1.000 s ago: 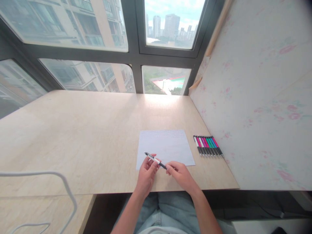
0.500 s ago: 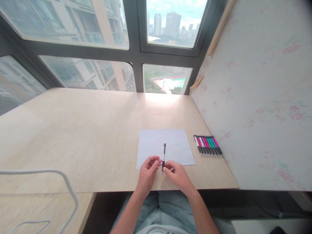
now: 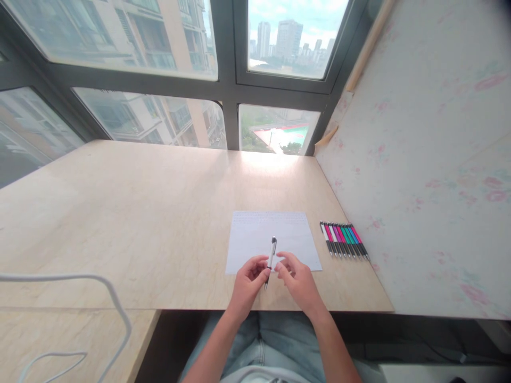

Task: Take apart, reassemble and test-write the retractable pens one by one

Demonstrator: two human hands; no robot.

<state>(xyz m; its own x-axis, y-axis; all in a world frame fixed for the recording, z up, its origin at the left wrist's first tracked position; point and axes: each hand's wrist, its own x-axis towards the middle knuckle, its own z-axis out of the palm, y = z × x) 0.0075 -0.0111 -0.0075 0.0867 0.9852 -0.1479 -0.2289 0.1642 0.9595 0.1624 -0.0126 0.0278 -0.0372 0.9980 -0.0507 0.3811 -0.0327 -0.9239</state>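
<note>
Over the near edge of the table (image 3: pixel 139 213), two hands are handling a pen (image 3: pixel 272 249) above a sheet of paper (image 3: pixel 297 239).
The left hand (image 3: pixel 248 282) is pinching the pen's dark lower end between thumb and fingertips, holding it nearly upright with the white end pointing away from the person. The right hand (image 3: pixel 298 279) is hovering just beside the pen, fingers loosely curled and half open; whether they are touching it cannot be told. A row of pens (image 3: pixel 344 240) is lying right of the paper, near the wall (image 3: pixel 419 159).
</note>
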